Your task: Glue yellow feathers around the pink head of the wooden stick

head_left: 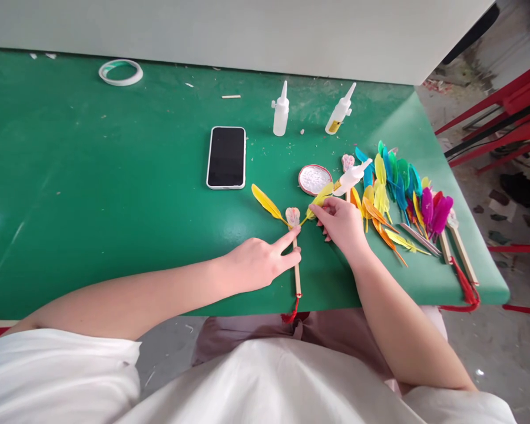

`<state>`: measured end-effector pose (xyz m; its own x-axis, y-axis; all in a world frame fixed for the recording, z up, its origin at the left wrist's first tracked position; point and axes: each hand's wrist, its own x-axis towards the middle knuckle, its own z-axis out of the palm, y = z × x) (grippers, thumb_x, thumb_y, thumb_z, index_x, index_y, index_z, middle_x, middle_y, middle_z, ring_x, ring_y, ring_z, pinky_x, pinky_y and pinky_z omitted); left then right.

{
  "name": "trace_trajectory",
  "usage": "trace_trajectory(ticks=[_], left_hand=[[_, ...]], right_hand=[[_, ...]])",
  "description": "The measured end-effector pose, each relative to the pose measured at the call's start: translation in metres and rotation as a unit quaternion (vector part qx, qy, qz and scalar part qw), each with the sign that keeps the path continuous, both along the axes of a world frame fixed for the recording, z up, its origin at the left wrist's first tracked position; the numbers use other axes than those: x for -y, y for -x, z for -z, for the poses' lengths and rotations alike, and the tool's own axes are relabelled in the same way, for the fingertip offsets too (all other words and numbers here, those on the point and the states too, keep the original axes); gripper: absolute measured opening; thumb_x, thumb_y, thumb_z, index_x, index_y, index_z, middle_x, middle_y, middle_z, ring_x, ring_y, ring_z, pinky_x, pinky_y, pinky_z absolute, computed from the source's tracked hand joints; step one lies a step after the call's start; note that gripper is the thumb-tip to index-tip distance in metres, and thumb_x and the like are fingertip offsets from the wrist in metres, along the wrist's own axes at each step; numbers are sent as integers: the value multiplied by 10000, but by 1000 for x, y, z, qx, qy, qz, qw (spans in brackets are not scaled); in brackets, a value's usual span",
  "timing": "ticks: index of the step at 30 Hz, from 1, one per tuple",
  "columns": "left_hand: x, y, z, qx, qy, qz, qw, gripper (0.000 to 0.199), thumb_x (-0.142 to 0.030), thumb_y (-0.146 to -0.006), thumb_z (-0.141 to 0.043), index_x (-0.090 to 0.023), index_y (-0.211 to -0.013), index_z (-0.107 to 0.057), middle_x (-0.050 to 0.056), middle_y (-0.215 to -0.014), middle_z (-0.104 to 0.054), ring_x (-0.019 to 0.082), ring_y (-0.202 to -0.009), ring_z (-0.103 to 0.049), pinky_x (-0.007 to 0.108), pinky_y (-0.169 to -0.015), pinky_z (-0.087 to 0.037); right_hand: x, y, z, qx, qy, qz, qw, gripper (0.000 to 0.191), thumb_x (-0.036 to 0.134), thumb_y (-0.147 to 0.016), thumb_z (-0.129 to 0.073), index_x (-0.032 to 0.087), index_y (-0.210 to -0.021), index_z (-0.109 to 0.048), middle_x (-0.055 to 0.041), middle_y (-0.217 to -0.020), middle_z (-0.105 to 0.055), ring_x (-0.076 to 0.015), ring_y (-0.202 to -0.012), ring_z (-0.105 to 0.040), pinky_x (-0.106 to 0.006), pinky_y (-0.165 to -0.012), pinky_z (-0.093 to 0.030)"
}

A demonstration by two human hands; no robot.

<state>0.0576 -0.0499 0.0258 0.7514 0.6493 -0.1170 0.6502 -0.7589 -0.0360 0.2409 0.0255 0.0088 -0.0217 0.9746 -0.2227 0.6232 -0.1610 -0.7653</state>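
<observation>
At the near edge of the table (136, 147): the stick (297, 274) lies in front of the person, its patterned head (292, 217) pointing away and its red tassel (290, 317) hanging over the edge.
Left hand (265, 262): two digits are spread and laid across the stick just below the head; whether they grip or only press cannot be told.
Right hand (338, 221): thumb and fingers are pinched on the pale feather (322, 197), whose quill points down toward the right side of the head; whether it touches there is unclear.
Golden feather (266, 201): it slants up and left, its quill end at the left side of the head.
Beyond the right hand: a tilted bottle (351, 178) partly covers a second stick (348, 162), and a red-rimmed dish (300, 179) holds something white.
Right of the hands: a feather pile (397, 182) in blue, green, yellow, orange and magenta, with two more sticks (464, 253) beside it, red threads at their ends.
Farther back: two bottles (281, 118) stand upright, both with pointed nozzles.
Left of the bottles: a phone (227, 158) lies with its screen dark.
Far left: a tape roll (136, 75) lies flat near the white panel (203, 35).
</observation>
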Motion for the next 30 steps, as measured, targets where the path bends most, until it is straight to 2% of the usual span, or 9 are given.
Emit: trace_trajectory(ticks=[9,19,24,30], left_hand=[[0,4,8,29,-28,15,999,468,-85,-751,-358,-220,-1185,-468,163,-1397,-315,96,-446,-549,239,-361,-344],[3,7,13,35,-87,49,994,433,-76,-777,-360,-177,-1184,-467,151,-1401,-312,62,-481,-502,232,-413,-343],[4,8,14,47,-103,62,992,419,-69,-803,-339,-145,-1188,-485,130,-1375,-368,73,-531,-512,236,-440,-359],[3,8,16,66,-113,57,990,394,-85,-821,-345,-161,-1171,-510,100,-1302,-466,72,-534,-512,240,-459,-385]], right_hand=[[1,0,4,36,-22,-6,999,331,499,-723,-521,171,-698,-557,28,-505,-507,-78,-361,-436,-184,-270,-375],[3,-2,0,44,-18,-3,999,375,549,-739,-492,184,-728,-580,26,-516,-520,-91,-371,-458,-202,-326,-373],[6,-7,3,118,-107,-8,987,373,510,-799,-442,191,-742,-625,33,-465,-500,-88,-411,-453,-224,-473,-388],[23,-8,4,193,-248,-24,949,288,353,-838,-430,200,-948,-647,37,-504,-524,-80,-434,-454,-203,-505,-359]])
